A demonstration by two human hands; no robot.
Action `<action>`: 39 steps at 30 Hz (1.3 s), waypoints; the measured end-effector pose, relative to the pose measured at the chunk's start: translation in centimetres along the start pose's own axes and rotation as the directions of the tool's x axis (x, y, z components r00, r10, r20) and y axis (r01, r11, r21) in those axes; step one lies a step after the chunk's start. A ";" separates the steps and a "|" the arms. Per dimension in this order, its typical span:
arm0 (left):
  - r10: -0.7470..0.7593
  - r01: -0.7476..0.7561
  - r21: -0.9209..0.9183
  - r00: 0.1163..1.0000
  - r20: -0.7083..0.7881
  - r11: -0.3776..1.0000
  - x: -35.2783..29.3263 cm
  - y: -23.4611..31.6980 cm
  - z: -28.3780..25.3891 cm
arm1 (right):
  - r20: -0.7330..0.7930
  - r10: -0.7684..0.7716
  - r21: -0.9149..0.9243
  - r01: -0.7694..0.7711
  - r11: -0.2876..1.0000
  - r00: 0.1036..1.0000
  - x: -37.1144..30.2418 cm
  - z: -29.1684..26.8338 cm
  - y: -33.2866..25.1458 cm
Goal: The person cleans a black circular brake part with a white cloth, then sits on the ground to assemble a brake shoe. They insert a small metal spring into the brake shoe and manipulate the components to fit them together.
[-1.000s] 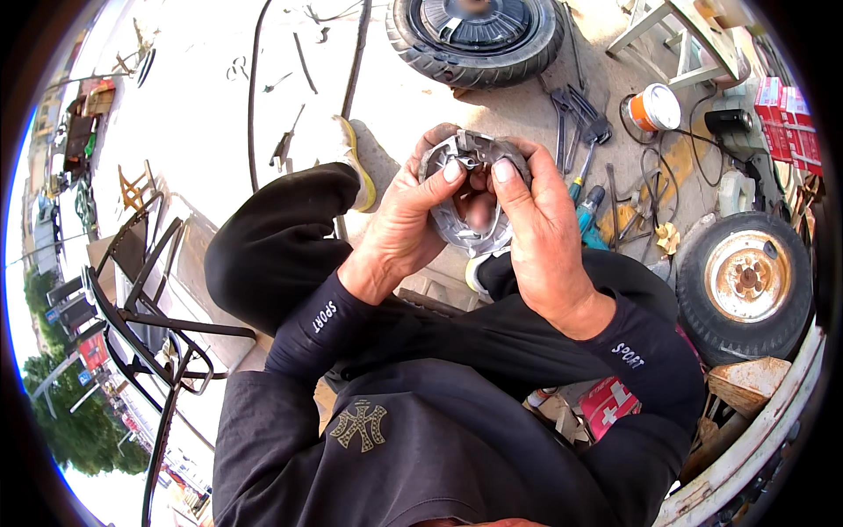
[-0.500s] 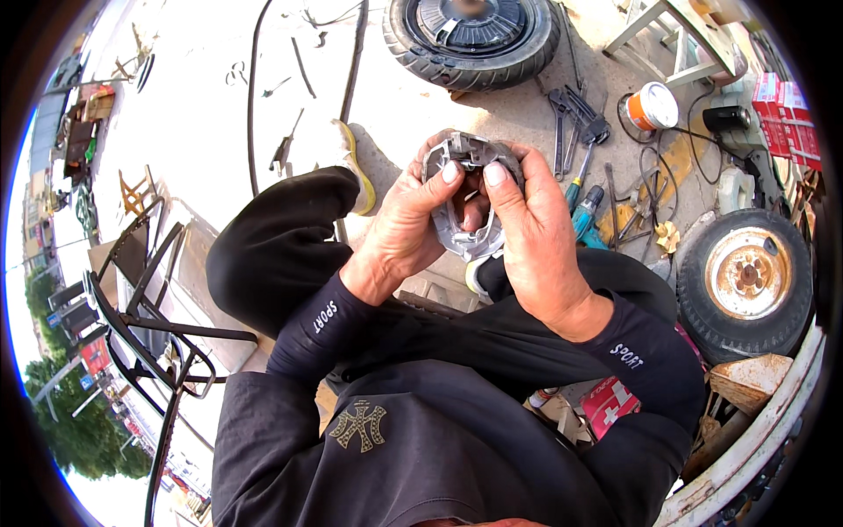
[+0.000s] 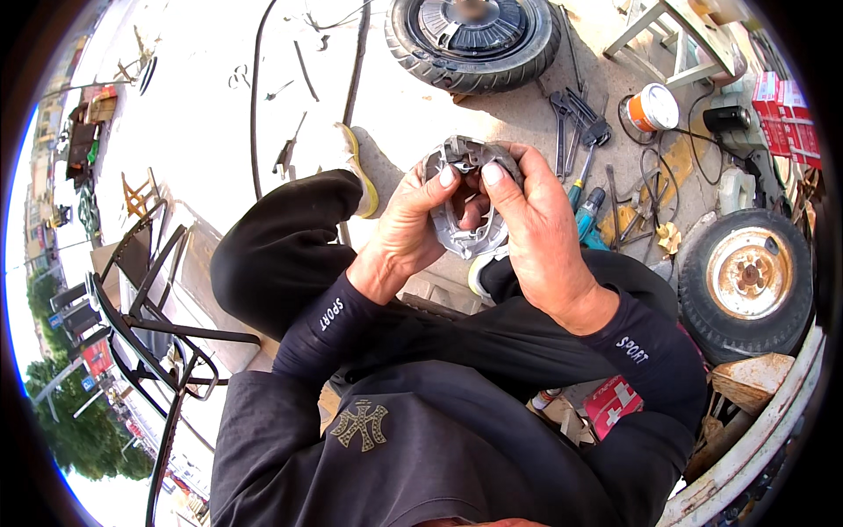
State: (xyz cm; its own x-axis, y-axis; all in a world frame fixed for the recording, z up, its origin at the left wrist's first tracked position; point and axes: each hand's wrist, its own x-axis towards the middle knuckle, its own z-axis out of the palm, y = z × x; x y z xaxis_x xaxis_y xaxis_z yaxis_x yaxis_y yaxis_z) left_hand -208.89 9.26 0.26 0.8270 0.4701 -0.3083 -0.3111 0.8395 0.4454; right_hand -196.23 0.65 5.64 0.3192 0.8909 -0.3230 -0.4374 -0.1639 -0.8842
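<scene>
A ring-shaped silver metal part is held up above my crossed legs, with a dark curved piece along its far edge; its exact kind cannot be told. My left hand grips its left side, thumb pressed on the inner rim. My right hand clasps the right side with its thumb across the front. Fingertips show through the opening in the middle, and the other fingers are hidden behind the part. Both hands are closed on it.
Beyond my hands lies a motor wheel with tyre. To the right are an adjustable wrench, a teal power drill, an orange-and-white tub and a rusty-rimmed wheel. A screwdriver lies left of my shoe; a folding chair stands left.
The metal part has tipped slightly, so its dark far edge shows more. Both hands keep their grip and have shifted only a little.
</scene>
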 end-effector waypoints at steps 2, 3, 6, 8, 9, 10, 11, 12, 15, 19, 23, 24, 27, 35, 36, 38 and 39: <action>0.003 -0.003 -0.010 1.000 0.000 1.000 0.1 -0.2 0.1 | -0.001 0.014 -0.028 -0.014 0.999 1.000 0.1 -0.1 -0.1; 0.003 -0.003 -0.014 1.000 -0.006 1.000 0.1 -0.2 0.2 | 0.004 0.013 -0.024 -0.013 1.000 1.000 0.1 -0.2 -0.1; 0.008 -0.008 -0.048 1.000 -0.012 0.999 -0.1 -0.3 0.5 | 0.009 0.011 -0.007 -0.011 1.000 1.000 0.0 -0.2 0.0; 0.006 -0.007 -0.055 1.000 -0.011 0.998 -0.1 -0.3 0.4 | 0.002 0.006 0.005 -0.006 1.000 1.000 -0.1 -0.1 0.1; 0.002 -0.002 -0.046 1.000 -0.012 0.999 0.0 -0.3 0.1 | -0.003 0.004 0.024 -0.004 1.000 1.000 -0.1 -0.1 0.2; -0.003 0.003 -0.036 1.000 -0.012 0.999 0.0 -0.3 0.0 | -0.008 0.002 0.043 -0.001 0.999 1.000 0.0 0.0 0.3; -0.008 0.008 -0.030 1.000 -0.015 1.000 0.0 -0.3 0.0 | -0.014 -0.001 0.061 0.002 0.998 1.000 0.0 -0.1 0.5; -0.014 0.013 -0.024 1.000 -0.018 1.000 0.0 -0.2 0.0 | -0.016 0.002 0.092 -0.001 0.996 1.000 0.0 -0.1 0.6; -0.022 0.022 -0.044 1.000 0.000 0.999 0.0 -0.2 -0.2 | -0.019 0.011 0.157 -0.008 0.988 1.000 0.0 -0.1 0.7; -0.023 0.024 -0.057 1.000 0.021 0.998 0.0 -0.3 -0.6 | -0.021 0.032 0.147 -0.029 0.989 0.999 0.1 -0.3 0.8; 0.000 0.000 -0.055 1.000 0.015 0.998 0.0 -0.4 -0.7 | -0.011 0.013 0.105 -0.012 0.994 1.000 0.3 -0.3 1.0; 0.002 -0.001 -0.051 1.000 0.022 0.999 0.0 -0.3 -0.6 | -0.014 0.010 0.102 -0.008 0.995 1.000 0.3 -0.3 0.9; 0.008 -0.006 -0.045 0.999 0.038 0.999 0.0 -0.3 -0.6 | -0.014 0.001 0.089 0.000 0.996 1.000 0.1 -0.2 0.7; 0.001 0.001 -0.060 0.999 0.041 0.998 -0.1 -0.6 -0.9 | -0.004 0.000 0.078 0.000 0.997 1.000 0.2 -0.2 0.7; 0.001 0.002 -0.072 0.999 0.043 0.997 -0.1 -0.7 -1.0 | -0.003 0.001 0.085 -0.001 0.996 1.000 0.2 -0.2 0.7; 0.002 0.002 -0.080 0.999 0.050 0.997 0.1 -0.9 -1.2 | 0.001 0.002 0.098 -0.002 0.995 1.000 0.2 -0.3 0.6; 0.001 0.003 -0.076 0.999 0.053 0.997 0.2 -0.9 -1.3 | 0.001 0.003 0.089 -0.003 0.996 1.000 0.3 -0.4 0.4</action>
State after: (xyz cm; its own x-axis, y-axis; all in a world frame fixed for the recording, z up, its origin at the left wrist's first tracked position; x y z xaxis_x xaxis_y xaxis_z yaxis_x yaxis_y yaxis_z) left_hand -209.10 8.99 -1.31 0.8504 0.4562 -0.2623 -0.3439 0.8591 0.3791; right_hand -196.03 0.66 5.05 0.3169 0.8910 -0.3251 -0.5118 -0.1280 -0.8495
